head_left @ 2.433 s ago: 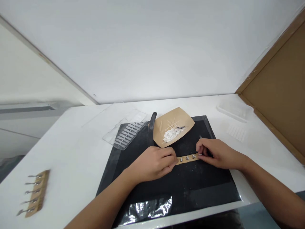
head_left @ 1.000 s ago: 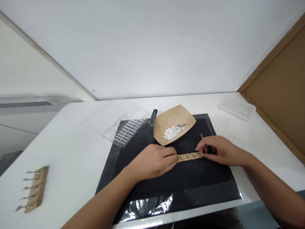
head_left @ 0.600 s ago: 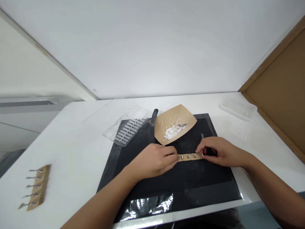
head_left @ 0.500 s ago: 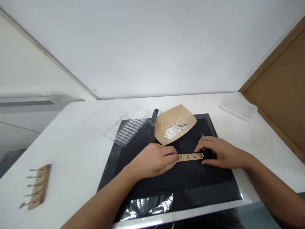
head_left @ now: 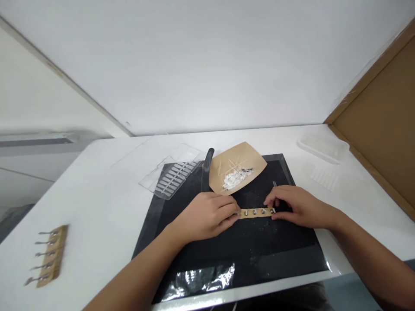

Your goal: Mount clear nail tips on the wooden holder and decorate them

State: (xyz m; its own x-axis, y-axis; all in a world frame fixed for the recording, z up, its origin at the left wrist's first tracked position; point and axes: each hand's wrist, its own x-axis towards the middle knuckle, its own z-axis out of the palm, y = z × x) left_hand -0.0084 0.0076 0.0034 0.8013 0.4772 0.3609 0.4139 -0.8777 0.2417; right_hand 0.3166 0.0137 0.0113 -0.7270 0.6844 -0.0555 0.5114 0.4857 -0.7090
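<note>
A narrow tan strip (head_left: 250, 213) with several small metal pieces lies on the black mat (head_left: 259, 246). My left hand (head_left: 207, 216) grips the strip's left end between thumb and fingers. Around the strip's right end, my right hand (head_left: 293, 206) has its thumb and fingertips apart, the thumb close to the last metal piece. A small pale piece shows at that end; whether the right thumb touches it cannot be made out. A thin short object (head_left: 275, 184) shows just behind the right fingers.
Behind the hands, a brown paper tray (head_left: 240, 151) holds white bits and thin sticks, beside a black curved handle (head_left: 207, 170). Clear plastic sheets (head_left: 177, 175) lie left of it. At far left stands a strip with metal stems (head_left: 53, 257); a clear container (head_left: 320, 149) sits back right.
The right thumb has moved slightly closer to the strip's right end. My left hand still holds the left end, and the whole view has shifted a little.
</note>
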